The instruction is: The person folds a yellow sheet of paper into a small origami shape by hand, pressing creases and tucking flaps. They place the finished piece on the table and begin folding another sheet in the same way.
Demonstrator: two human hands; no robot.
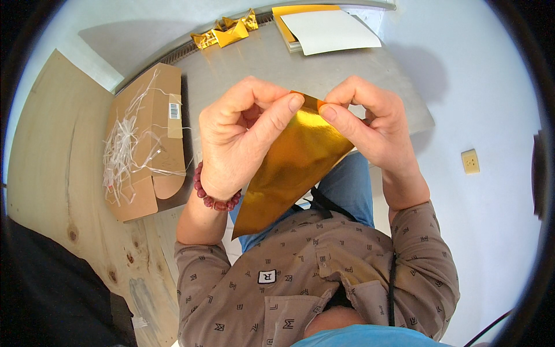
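Observation:
A shiny gold foil sheet (300,151) hangs from both my hands in front of my body, its lower left corner tapering to a point. My left hand (240,124), with a dark red bead bracelet on the wrist, pinches the top edge between thumb and fingers. Close beside it, my right hand (370,118) pinches the same edge a little farther right. The fingers curl behind the sheet and are partly hidden. On the far part of the grey table sit several folded gold foil pieces (231,34).
A stack of gold and white sheets (329,32) lies at the table's far right. Left of the table, a cardboard box (165,87) carries a tangle of clear plastic strings (124,141). The grey table (243,66) meets a white wall with an outlet (470,162).

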